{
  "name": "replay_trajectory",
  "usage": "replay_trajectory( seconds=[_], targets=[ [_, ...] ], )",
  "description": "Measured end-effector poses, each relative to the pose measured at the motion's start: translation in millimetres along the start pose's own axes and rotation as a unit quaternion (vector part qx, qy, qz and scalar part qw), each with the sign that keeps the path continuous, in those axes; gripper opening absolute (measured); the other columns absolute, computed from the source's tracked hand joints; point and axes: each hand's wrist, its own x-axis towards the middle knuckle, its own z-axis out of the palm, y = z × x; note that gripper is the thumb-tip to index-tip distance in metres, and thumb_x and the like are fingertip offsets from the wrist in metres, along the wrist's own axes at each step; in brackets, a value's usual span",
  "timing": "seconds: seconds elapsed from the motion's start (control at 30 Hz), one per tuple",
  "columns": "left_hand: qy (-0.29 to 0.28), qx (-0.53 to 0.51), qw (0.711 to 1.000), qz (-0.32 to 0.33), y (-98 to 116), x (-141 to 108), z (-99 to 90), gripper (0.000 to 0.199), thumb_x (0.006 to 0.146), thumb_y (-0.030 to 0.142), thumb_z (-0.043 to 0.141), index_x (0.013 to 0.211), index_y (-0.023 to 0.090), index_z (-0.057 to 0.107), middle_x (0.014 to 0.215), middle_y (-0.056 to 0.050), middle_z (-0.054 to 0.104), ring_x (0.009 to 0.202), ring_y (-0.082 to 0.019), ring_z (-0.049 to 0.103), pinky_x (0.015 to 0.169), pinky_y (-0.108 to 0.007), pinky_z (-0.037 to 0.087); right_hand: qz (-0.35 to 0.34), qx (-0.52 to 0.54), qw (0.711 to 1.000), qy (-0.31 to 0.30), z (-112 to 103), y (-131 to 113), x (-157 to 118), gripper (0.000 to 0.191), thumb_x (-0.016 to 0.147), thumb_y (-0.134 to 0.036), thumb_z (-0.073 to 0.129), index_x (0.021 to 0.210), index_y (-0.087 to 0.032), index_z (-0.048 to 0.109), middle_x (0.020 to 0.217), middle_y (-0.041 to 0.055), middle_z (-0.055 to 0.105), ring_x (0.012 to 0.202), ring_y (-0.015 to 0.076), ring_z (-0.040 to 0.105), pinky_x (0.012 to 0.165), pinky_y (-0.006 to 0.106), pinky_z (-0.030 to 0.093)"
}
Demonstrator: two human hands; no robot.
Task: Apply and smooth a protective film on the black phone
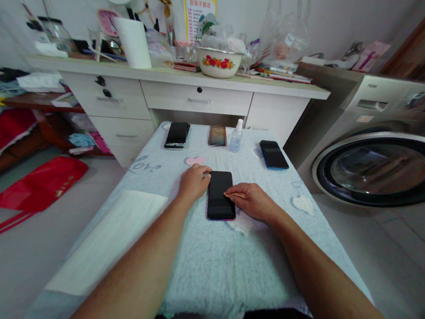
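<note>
A black-screened smartphone [220,202] lies face up on the cloth-covered table in front of me. My left hand [195,181] has its fingers curled against the phone's upper left edge, gripping it. On the right side of the screen, my right hand [253,201] pinches a small orange-tan piece [235,195] pressed to the glass; most of that piece is hidden by the fingers. Beyond the phone stands an upright clear spray bottle [236,139] with a white cap. To its left is a small brown item [217,135], blurred out.
Stacked dark phones [177,134] lie at the far left, and a blue-edged phone [274,154] at the right. A long white sheet [108,238] covers the table's left side. Behind stands a cluttered white desk [113,96]; a washing machine [378,130] is at right, a red bag [42,184] on the floor.
</note>
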Motion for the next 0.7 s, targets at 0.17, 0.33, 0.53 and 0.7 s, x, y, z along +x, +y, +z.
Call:
replay_trajectory(
  seconds=[0.17, 0.33, 0.53, 0.7],
  targets=[
    [0.004, -0.003, 1.000, 0.000, 0.1, 0.1, 0.3, 0.027, 0.082, 0.024, 0.051, 0.102, 0.023, 0.069, 0.105, -0.004, 0.066, 0.098, -0.019, 0.062, 0.088, -0.029, 0.046, -0.008, -0.023, 1.000, 0.001, -0.6, -1.5, -0.2, 0.024, 0.086, -0.021, 0.054, 0.102, -0.021, 0.072, 0.099, 0.0057, 0.071, 0.092, 0.0179, 0.066, 0.083, 0.030, 0.051],
    [0.002, -0.003, 1.000, 0.002, -0.3, 0.0, 0.2, 0.027, 0.082, 0.024, 0.052, 0.103, 0.023, 0.069, 0.105, -0.004, 0.065, 0.098, -0.018, 0.062, 0.087, -0.029, 0.047, -0.016, -0.056, 0.998, 0.004, -1.2, -2.9, 0.4, 0.026, 0.087, -0.020, 0.053, 0.105, -0.021, 0.072, 0.098, 0.0059, 0.071, 0.091, 0.0180, 0.065, 0.082, 0.029, 0.050],
    [0.008, 0.001, 1.000, 0.008, -1.0, -0.7, 1.4, 0.027, 0.083, 0.024, 0.051, 0.102, 0.023, 0.069, 0.104, -0.004, 0.066, 0.097, -0.018, 0.062, 0.086, -0.028, 0.046, -0.020, -0.099, 0.995, 0.008, -2.6, -3.0, 1.3, 0.026, 0.089, -0.020, 0.053, 0.107, -0.021, 0.071, 0.100, 0.0061, 0.070, 0.091, 0.0177, 0.065, 0.082, 0.028, 0.049],
    [0.002, 0.001, 1.000, 0.003, 2.3, -1.9, -1.0, 0.027, 0.083, 0.025, 0.051, 0.103, 0.022, 0.069, 0.104, -0.004, 0.066, 0.096, -0.018, 0.062, 0.084, -0.027, 0.046, -0.024, -0.116, 0.993, 0.007, -3.0, -3.5, 1.6, 0.027, 0.089, -0.019, 0.052, 0.109, -0.019, 0.071, 0.101, 0.0071, 0.070, 0.091, 0.0172, 0.064, 0.082, 0.028, 0.048]
  ],
)
